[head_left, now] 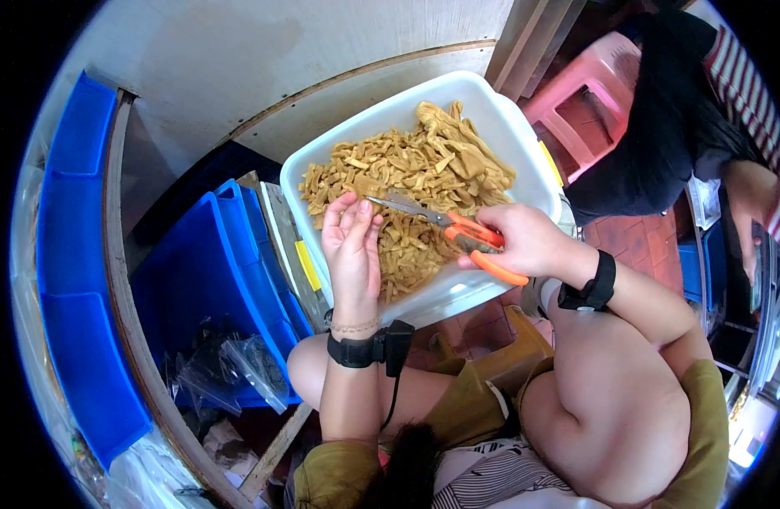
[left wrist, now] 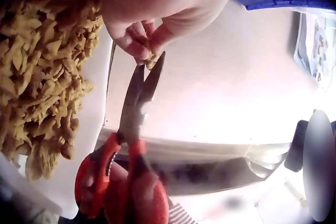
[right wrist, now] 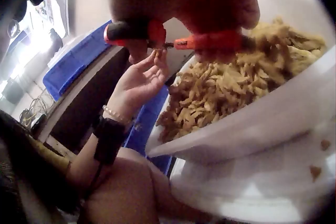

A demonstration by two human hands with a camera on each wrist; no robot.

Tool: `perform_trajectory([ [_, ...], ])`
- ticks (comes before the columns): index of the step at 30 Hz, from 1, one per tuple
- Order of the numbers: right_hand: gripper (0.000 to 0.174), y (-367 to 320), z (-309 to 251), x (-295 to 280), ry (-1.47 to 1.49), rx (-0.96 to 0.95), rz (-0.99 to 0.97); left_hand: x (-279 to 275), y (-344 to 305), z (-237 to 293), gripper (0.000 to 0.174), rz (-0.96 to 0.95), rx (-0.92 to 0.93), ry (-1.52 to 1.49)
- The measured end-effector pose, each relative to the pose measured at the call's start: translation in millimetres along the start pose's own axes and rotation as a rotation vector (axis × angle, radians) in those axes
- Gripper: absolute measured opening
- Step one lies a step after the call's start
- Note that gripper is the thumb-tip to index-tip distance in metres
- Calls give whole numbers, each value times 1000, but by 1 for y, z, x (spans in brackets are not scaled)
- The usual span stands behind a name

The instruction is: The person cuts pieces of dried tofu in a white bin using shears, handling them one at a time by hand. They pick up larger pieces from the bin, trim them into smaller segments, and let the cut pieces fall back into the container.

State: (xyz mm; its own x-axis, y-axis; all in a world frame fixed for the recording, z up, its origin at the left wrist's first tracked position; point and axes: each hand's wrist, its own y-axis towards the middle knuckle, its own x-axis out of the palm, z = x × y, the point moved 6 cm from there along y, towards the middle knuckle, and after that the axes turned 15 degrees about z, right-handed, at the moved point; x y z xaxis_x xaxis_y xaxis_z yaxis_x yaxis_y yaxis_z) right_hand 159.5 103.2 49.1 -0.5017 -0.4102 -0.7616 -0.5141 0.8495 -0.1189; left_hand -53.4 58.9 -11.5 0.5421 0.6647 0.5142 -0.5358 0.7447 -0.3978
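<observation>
Left hand [head_left: 352, 250] pinches small tan piece [left wrist: 152, 60] at parted tips of orange-handled scissors [head_left: 445, 219], right hand [head_left: 526, 246] curled round handles, by white tub [head_left: 513, 140] of tan strips [head_left: 364, 161], presumably so cuttings drop in.

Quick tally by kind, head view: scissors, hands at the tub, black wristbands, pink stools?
Scissors: 1
Left hand and right hand: 2
Left wristband and right wristband: 2
Pink stool: 1
Total: 6
</observation>
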Motion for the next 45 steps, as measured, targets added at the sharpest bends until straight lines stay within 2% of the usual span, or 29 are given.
perform_trajectory([
  [8, 55, 1, 0, 4, -4, 1, -14, 9, -7, 1, 23, -9, 29, 60],
  [10, 66, 1, 2, 5, -50, -7, -16, 13, -9, -2, 22, -94, 49, 75],
  [13, 57, 0, 6, 7, -5, -4, 5, 20, -16, -5, 19, -183, 90, 159],
  [17, 59, -1, 10, 10, -28, -92, 50, 23, -20, -14, 18, -222, 58, 191],
  [20, 69, 0, 3, 6, -15, -93, 46, 22, -18, -13, 22, -192, 75, 221],
  [22, 66, 0, 2, 5, -49, -25, -4, 21, -17, -11, 25, -187, 75, 189],
  [27, 60, 0, -3, 1, -7, -28, 38, 19, -18, -6, 31, -105, 138, 175],
  [29, 58, 0, -2, 2, -12, -8, 27, 18, -19, -3, 39, -84, 142, 154],
  [31, 55, -1, -3, 0, 30, -31, 83, 19, -22, 0, 40, -67, 160, 163],
  [36, 54, 0, -3, 0, 33, -9, 71, 19, -21, 1, 40, -53, 153, 134],
  [38, 55, 0, -4, -1, 27, 2, 61, 18, -19, 0, 34, -86, 168, 173],
  [45, 65, -2, 0, 4, -52, -8, -25, 21, -19, -3, 37, -163, 94, 169],
])
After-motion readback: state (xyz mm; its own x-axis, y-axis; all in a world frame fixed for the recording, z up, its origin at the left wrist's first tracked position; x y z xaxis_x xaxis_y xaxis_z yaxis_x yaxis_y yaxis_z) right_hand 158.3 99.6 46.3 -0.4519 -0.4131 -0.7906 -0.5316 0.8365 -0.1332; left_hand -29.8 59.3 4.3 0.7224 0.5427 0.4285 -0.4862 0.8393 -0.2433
